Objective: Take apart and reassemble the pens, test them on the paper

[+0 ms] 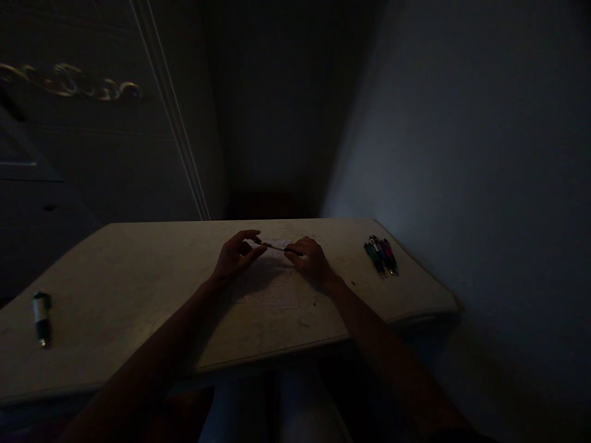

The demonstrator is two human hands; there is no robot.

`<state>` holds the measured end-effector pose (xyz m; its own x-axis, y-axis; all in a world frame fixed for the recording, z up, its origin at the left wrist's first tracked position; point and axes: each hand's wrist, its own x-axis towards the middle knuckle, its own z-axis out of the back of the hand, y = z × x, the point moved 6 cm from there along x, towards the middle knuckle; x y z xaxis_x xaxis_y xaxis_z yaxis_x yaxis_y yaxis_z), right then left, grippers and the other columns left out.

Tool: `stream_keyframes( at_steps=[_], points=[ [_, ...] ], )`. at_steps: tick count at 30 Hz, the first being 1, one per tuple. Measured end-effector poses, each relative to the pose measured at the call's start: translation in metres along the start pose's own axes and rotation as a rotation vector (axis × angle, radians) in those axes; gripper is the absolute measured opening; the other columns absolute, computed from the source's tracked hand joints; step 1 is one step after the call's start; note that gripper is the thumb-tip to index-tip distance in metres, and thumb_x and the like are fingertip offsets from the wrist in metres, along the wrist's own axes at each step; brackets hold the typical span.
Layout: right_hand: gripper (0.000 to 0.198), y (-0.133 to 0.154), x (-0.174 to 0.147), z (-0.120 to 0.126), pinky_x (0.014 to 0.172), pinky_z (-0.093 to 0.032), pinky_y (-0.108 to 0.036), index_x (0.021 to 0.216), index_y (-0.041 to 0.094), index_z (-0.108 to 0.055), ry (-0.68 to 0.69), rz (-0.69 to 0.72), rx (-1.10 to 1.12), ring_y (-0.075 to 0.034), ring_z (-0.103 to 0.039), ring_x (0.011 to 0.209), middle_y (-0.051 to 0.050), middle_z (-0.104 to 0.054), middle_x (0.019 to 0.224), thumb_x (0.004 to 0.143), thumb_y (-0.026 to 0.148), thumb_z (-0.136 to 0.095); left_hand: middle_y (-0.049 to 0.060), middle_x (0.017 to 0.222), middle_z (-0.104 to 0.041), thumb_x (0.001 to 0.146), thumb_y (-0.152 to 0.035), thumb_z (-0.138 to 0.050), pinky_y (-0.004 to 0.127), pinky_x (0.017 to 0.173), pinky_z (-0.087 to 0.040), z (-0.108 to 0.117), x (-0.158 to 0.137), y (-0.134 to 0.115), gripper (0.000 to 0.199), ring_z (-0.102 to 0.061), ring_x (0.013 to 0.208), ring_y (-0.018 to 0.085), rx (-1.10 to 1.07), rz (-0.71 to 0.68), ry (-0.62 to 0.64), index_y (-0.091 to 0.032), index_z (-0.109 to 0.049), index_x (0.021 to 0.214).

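Note:
A slim pen [276, 248] is held crosswise above a printed or written sheet of paper [277, 295] on the table. My right hand [310, 258] is closed around its dark right end. At the lighter left end, the thumb and fingertips of my left hand [235, 255] pinch the tip, and the hand is otherwise curved. Shadow makes the pen's details hard to make out. The paper lies flat beneath both hands, partly covered by their shadow.
Several pens [381, 255] in different colours lie bunched on the right of the table [152, 258]. A thicker dark-and-white pen [41, 320] rests near the left edge. A wall [484, 184] rises at right, and dark furniture with an ornate handle [67, 83] stands at left.

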<state>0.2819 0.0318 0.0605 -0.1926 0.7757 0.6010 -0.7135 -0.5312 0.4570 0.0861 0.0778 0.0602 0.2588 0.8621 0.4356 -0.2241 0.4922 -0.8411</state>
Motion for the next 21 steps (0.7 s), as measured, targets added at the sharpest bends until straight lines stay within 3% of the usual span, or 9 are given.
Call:
stream_keyframes(
  at_steps=[4, 11, 14, 21],
  points=[
    [0.011, -0.002, -0.001, 0.000, 0.080, -0.043, -0.034, 0.090, 0.023, -0.076, -0.015, -0.013, 0.019, -0.018, -0.061, 0.079, -0.004, -0.072, 0.083, 0.087, 0.023, -0.066, 0.001, 0.059, -0.062, 0.078, -0.049, -0.066, 0.022, 0.050, -0.043, -0.002, 0.000, 0.001, 0.033, -0.056, 0.050, 0.012, 0.071, 0.026, 0.021, -0.015, -0.067, 0.077],
    [0.011, -0.003, -0.002, -0.001, 0.082, -0.044, -0.036, 0.093, 0.023, -0.077, -0.020, 0.009, 0.051, -0.019, -0.061, 0.080, -0.005, -0.073, 0.084, 0.087, 0.024, -0.067, -0.002, 0.038, -0.043, 0.087, -0.054, -0.051, 0.022, 0.042, -0.032, 0.005, -0.003, 0.004, 0.055, -0.042, 0.038, 0.009, 0.088, 0.148, -0.075, -0.018, -0.047, 0.046],
    [0.011, -0.007, -0.002, -0.001, 0.082, -0.044, -0.036, 0.093, 0.024, -0.077, -0.034, 0.003, 0.041, -0.019, -0.061, 0.079, -0.004, -0.073, 0.084, 0.086, 0.025, -0.068, -0.002, 0.037, -0.042, 0.086, -0.055, -0.052, 0.022, 0.041, -0.031, 0.009, -0.002, 0.005, 0.056, -0.042, 0.037, 0.009, 0.082, 0.176, -0.120, -0.018, -0.048, 0.045],
    [0.012, -0.017, -0.001, -0.001, 0.081, -0.042, -0.035, 0.094, 0.022, -0.077, -0.041, -0.003, -0.061, -0.020, -0.062, 0.083, -0.006, -0.074, 0.086, 0.082, 0.024, -0.074, 0.001, 0.053, -0.061, 0.081, -0.045, -0.063, 0.021, 0.043, -0.038, 0.011, 0.005, 0.006, 0.033, -0.052, 0.044, 0.010, 0.040, 0.074, -0.096, -0.015, -0.066, 0.067]
  ],
)
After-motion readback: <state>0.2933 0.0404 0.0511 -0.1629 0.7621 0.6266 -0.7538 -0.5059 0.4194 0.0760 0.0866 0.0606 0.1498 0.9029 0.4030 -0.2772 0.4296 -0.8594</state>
